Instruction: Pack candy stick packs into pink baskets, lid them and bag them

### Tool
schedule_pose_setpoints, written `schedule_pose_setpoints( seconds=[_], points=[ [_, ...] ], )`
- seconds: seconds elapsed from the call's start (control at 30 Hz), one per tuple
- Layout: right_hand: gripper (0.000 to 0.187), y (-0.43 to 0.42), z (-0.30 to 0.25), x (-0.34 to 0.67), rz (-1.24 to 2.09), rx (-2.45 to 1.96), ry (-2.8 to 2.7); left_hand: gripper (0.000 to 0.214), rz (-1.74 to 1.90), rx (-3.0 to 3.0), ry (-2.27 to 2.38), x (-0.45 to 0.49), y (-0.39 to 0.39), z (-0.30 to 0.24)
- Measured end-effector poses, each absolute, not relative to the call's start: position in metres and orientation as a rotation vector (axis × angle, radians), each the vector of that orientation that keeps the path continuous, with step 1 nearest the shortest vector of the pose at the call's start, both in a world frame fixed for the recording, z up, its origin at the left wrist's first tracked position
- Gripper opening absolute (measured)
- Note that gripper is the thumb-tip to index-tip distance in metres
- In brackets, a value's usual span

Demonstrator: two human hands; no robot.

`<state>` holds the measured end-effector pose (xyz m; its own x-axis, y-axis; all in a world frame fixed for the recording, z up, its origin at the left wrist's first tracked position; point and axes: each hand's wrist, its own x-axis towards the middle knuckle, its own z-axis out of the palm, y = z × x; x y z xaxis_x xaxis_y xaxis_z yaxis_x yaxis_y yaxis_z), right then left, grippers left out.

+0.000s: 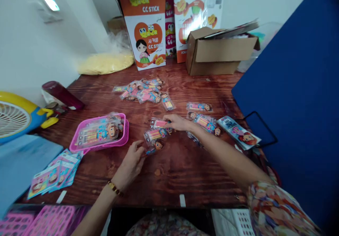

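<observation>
My left hand (131, 162) rests low on the wooden table (174, 172), fingers curled, fingertips touching a small candy packet (154, 146) with a doll-head print. My right hand (177, 122) reaches across the table and its fingers lie on another packet (159, 123). A third packet (155, 134) lies between the two hands. A pink plastic basket (98, 133) holding several packets sits left of my hands.
More packets lie in a heap (144, 90) farther back and scattered at the right (205, 122). Printed cards (54, 175) lie at front left. CC Stick cartons (145, 24) and an open cardboard box (219, 50) stand at the back. A blue panel (293, 98) borders the right; a fan (13, 118) sits left.
</observation>
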<state>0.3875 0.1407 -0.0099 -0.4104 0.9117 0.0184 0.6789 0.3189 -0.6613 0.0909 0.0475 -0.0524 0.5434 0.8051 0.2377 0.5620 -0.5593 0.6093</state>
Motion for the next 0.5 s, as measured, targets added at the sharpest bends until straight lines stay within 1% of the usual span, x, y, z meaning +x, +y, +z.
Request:
schedule_pose_setpoints(
  seconds=[0.13, 0.27, 0.4, 0.5],
  points=[
    [0.008, 0.141, -0.013, 0.378, 0.812, -1.43, -2.115, 0.02, 0.75, 2.507, 1.192, 0.081, 0.047, -0.044],
    [0.015, 0.139, -0.015, 0.364, 0.988, -1.307, -2.136, 0.018, 0.693, 2.683, 1.164, 0.083, 0.057, -0.036],
    [0.024, 0.137, -0.019, 0.351, 1.312, -1.139, -2.003, 0.02, 0.443, 2.789, 1.148, 0.108, 0.081, -0.042],
    [0.024, 0.138, -0.023, 0.357, 1.297, -1.227, -1.927, 0.023, 0.307, 2.799, 1.104, 0.12, 0.094, -0.048]
  ],
)
